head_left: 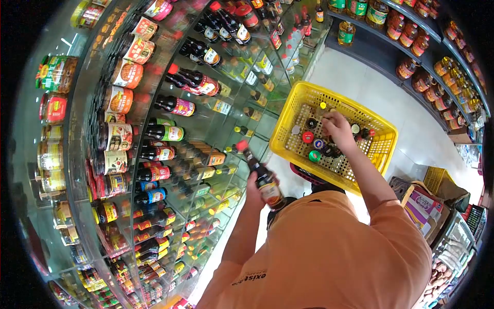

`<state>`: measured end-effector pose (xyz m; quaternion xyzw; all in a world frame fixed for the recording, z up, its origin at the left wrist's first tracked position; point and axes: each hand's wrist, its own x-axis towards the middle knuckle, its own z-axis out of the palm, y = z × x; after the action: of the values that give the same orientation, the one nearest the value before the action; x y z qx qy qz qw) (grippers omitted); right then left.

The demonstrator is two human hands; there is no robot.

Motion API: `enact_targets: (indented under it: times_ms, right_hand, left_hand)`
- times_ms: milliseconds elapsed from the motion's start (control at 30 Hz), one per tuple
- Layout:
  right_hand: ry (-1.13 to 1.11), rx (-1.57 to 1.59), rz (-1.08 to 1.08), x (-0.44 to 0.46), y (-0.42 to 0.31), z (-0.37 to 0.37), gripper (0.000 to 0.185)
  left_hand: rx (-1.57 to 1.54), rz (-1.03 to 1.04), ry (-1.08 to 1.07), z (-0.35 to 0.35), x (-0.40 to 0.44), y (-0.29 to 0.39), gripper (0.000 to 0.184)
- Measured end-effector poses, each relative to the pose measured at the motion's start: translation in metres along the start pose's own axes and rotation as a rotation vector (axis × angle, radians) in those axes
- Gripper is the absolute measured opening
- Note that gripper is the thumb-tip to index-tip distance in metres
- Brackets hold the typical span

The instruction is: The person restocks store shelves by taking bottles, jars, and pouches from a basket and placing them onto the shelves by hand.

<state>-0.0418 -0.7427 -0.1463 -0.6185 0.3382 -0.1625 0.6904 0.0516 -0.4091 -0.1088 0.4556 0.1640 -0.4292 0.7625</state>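
My left hand is wrapped round a dark sauce bottle with a red cap, held tilted in front of the glass shelves. Over the yellow plastic basket is my right hand, its fingers curled together; what they grip, if anything, I cannot make out. Several bottles and jars stand in the basket, seen from above. Among them are a red cap, a green cap, a black cap and a yellow cap. A dark bottle with a red top leans at the basket's right side.
Glass shelves on the left carry many sauce bottles and jars. Curved dark shelves with oil bottles stand at upper right. Cardboard boxes, a second yellow basket and produce are at lower right. Pale floor tiles run between.
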Motion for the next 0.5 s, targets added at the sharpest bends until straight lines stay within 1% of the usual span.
enact_targets:
  times_ms: [33,67,100,133,200,233,267,300,333,400,467,500]
  right_hand:
    - [0.096,-0.154,0.019,0.005,0.034,-0.020,0.028]
    - [0.165,-0.326,0.025,0.013,0.086,-0.043,0.031]
    - [0.188,-0.401,0.165,-0.001,0.073,-0.051,0.037]
    - [0.181,-0.402,0.169,-0.001,0.097,-0.059,0.037]
    - [0.179,-0.694,0.291,0.010,0.179,-0.085,0.059]
    - [0.169,-0.694,0.298,0.011,0.202,-0.083,0.059]
    - [0.138,-0.754,0.253,0.013,0.221,-0.081,0.064]
    - [0.104,-0.813,0.206,0.013,0.226,-0.077,0.068]
    - [0.091,-0.815,0.210,0.017,0.230,-0.073,0.068]
    - [0.053,-0.720,0.305,0.033,0.235,-0.064,0.074]
    - [0.053,-0.747,0.293,0.052,0.261,-0.063,0.073]
    - [0.073,-0.651,0.340,0.061,0.264,-0.061,0.071]
  left_hand:
    - [-0.035,0.017,0.054,-0.014,-0.011,0.002,0.052]
    - [-0.070,0.036,0.110,-0.031,-0.022,0.002,0.053]
    - [-0.104,0.066,0.108,-0.051,-0.033,0.002,0.053]
    - [-0.137,0.097,0.108,-0.069,-0.045,0.000,0.054]
    - [-0.215,0.101,0.172,-0.095,-0.066,-0.005,0.056]
    - [-0.183,0.128,0.255,-0.093,-0.080,-0.005,0.056]
    - [-0.206,0.137,0.295,-0.097,-0.089,-0.007,0.056]
    - [-0.198,0.161,0.323,-0.097,-0.099,-0.010,0.056]
    - [-0.191,0.185,0.351,-0.095,-0.108,-0.012,0.055]
    - [-0.178,0.213,0.421,-0.091,-0.120,-0.019,0.053]
    - [-0.219,0.223,0.447,-0.091,-0.131,-0.026,0.052]
    - [-0.223,0.230,0.458,-0.092,-0.134,-0.029,0.052]
